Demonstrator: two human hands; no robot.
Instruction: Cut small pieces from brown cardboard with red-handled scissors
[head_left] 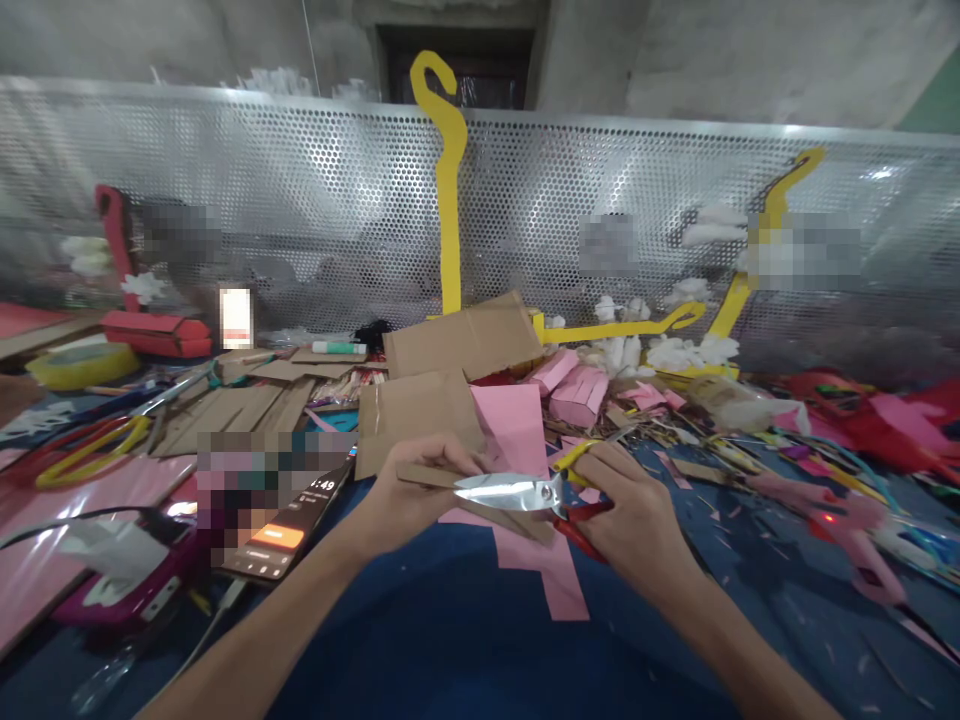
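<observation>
My left hand point(420, 490) is closed on a narrow cardboard strip point(424, 477) that slants down to the right. My right hand point(626, 505) grips scissors point(517, 492) by their yellow and red handles, fingers wrapped round them. The silver blades point left and lie across the strip, close to my left fingertips; whether they touch it cannot be made out. Below and behind both hands lie pink paper pieces point(514, 425). A larger cardboard piece point(412, 410) rests just beyond my left hand.
A lit phone point(292, 530) and a purple power strip point(127, 590) with cables are at the left. A pink glue gun point(847, 520) lies right. Yellow hooked stands point(448, 220) rise before a perforated metal panel point(337, 200). Scraps litter the blue surface point(450, 640).
</observation>
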